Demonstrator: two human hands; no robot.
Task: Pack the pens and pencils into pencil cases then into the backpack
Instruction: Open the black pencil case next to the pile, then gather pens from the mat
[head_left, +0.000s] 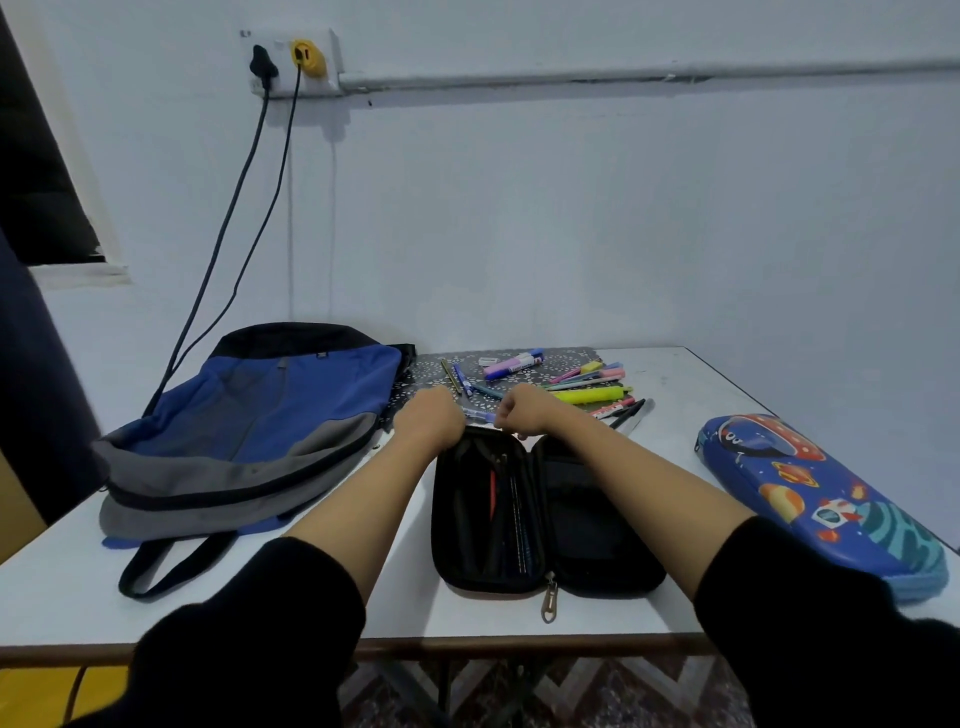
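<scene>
White table (78, 597) keeps the open black pencil case (545, 519) close; left hand (428, 418) and right hand (522, 410) flank a blue pen (478, 414) over its far end, likely for loading. Fingers curl away; I cannot tell their grip.

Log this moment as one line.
left hand, right hand: hold blue pen; black case: open, part-filled; blue case: closed; backpack: flat; loose pens: on mat
</scene>
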